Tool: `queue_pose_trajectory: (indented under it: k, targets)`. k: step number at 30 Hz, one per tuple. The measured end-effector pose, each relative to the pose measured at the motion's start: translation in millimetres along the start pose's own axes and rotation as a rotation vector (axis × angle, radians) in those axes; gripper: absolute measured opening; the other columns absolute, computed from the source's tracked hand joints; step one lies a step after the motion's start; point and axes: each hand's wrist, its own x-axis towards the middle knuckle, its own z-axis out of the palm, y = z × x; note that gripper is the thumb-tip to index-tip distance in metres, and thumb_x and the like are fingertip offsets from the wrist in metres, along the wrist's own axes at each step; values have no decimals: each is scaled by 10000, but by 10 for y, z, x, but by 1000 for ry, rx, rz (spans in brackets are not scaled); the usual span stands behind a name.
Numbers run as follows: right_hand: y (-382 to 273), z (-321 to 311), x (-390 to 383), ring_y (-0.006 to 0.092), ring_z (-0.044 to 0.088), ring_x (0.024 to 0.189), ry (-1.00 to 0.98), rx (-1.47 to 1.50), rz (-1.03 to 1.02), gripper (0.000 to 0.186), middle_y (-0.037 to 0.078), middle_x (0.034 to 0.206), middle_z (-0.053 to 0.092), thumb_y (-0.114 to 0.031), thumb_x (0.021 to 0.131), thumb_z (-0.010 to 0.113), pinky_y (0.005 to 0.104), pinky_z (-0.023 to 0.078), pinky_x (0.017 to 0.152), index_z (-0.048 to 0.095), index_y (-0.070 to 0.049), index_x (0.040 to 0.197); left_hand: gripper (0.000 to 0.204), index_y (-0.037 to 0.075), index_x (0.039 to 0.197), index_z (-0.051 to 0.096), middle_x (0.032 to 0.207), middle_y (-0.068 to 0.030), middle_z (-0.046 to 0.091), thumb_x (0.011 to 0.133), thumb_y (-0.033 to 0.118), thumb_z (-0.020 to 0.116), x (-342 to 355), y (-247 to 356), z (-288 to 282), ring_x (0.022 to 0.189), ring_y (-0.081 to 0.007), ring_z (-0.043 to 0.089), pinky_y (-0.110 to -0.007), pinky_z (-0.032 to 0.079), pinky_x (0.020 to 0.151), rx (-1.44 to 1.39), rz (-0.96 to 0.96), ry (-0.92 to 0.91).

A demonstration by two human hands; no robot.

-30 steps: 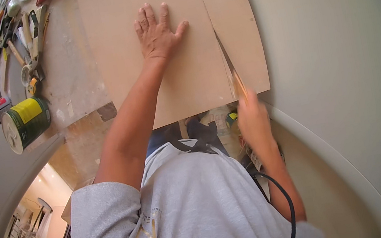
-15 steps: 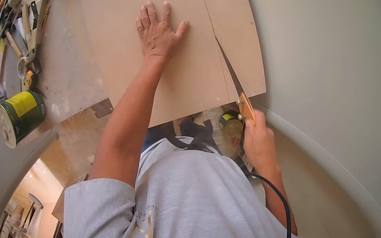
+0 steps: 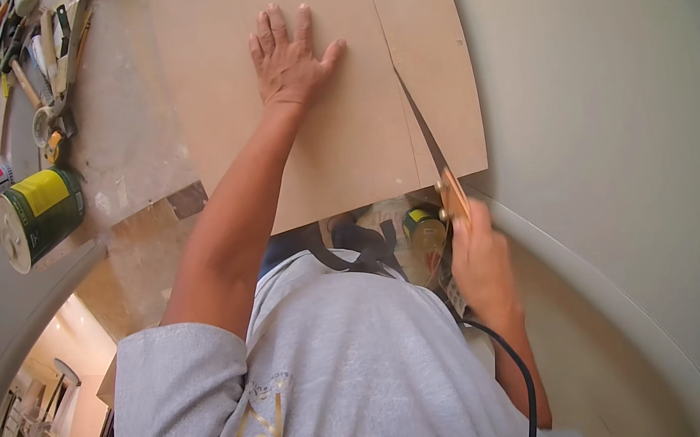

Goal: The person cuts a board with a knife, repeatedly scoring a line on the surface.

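Observation:
A pale wooden board (image 3: 337,142) lies in front of me, with a long dark line running lengthwise near its right side. My left hand (image 3: 288,64) rests flat on it, fingers spread, left of that line. Below the board's near right corner, my right hand (image 3: 480,257) is wrapped round the wooden handle of a handsaw (image 3: 426,136). The narrow dark blade slants up and left over the board, its far end meeting the line. Part of the handle is hidden by my fingers.
On the worktable (image 3: 125,117) at the left, several hand tools (image 3: 47,65) are heaped, with a yellow tape measure (image 3: 55,146) near them. A green and yellow can (image 3: 44,214) lies at its near edge. A large pale curved panel (image 3: 622,127) stands at right. A black cable (image 3: 519,366) hangs by my right forearm.
My right hand and the saw have shifted very slightly; the blade keeps nearly the same slant along the line. My left hand stays flat on the board.

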Motion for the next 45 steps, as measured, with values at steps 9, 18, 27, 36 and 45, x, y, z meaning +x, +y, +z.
queue_pose_trajectory:
  k: [9,18,27,36,45]
  targets:
    - [-815,-212,2186,547,685,921,-211,-15,122,275,339,955,709,-214,1058,521,625,547,797,576,30,1173,864,229,1673,387,1764,-201,233,981,722,542,54,199,85,1648,-359,162,-523,111,1326,-3,33,-25]
    - [76,29,-40,560,683,908,28,60,-9,329,339,973,712,-212,1098,494,651,517,762,487,-52,1385,881,219,1674,387,1757,-209,246,976,735,538,55,52,3,1646,-362,167,-521,107,1326,20,9,-4]
    - [-457,77,2098,555,674,963,-9,-59,-85,270,360,999,701,-210,1089,486,622,539,816,560,27,1195,871,213,1669,398,1760,-208,235,977,719,553,45,148,65,1650,-361,154,-527,91,1326,-29,37,-7]
    - [143,156,-151,563,676,887,76,109,-3,356,341,974,710,-162,1072,542,648,517,757,489,-19,1393,873,212,1668,400,1755,-211,248,973,716,559,30,81,-34,1644,-367,166,-523,95,1327,20,5,-2]
    - [-419,112,1867,546,692,936,110,-111,-183,275,338,984,717,-189,1064,535,640,542,815,539,27,1234,872,209,1664,407,1753,-210,251,970,712,567,65,139,65,1642,-368,169,-531,115,1322,15,18,5]
